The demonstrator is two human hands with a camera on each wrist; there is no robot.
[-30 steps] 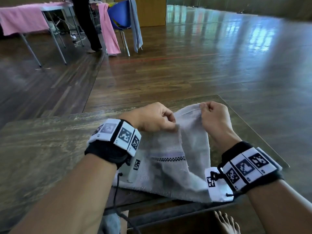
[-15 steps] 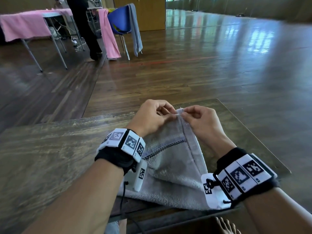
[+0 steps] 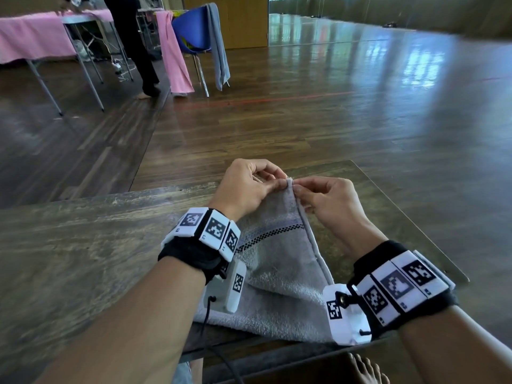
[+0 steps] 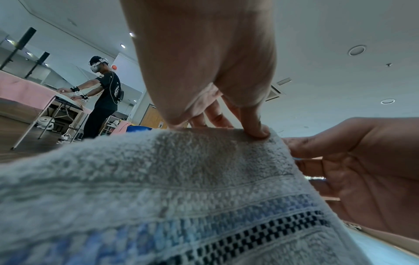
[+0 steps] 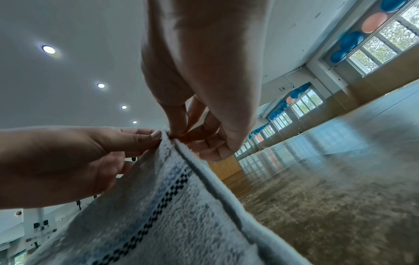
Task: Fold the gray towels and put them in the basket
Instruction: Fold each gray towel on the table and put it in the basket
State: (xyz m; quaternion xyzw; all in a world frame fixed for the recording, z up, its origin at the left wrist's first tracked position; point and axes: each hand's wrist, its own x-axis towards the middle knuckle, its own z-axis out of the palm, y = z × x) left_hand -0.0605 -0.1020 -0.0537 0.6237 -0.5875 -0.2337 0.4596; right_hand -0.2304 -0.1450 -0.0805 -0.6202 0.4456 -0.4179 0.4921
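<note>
Two hands are meeting at frame centre: I'm pinching the gray towel's (image 3: 279, 275) raised corners with left hand (image 3: 243, 187) and right hand (image 3: 329, 203); it's draping onto the desk (image 3: 83, 245).

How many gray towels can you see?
2. One gray terry towel with a checkered stripe lies on the wooden table, pinched by both hands. Another gray towel hangs on the blue chair. More may be hidden.

Your left hand (image 3: 243, 189) and right hand (image 3: 329, 200) meet fingertip to fingertip, each pinching the same raised corner of the gray towel (image 3: 279, 273). Both forearms reach forward, wrists seemingly lifted above the table.
</note>
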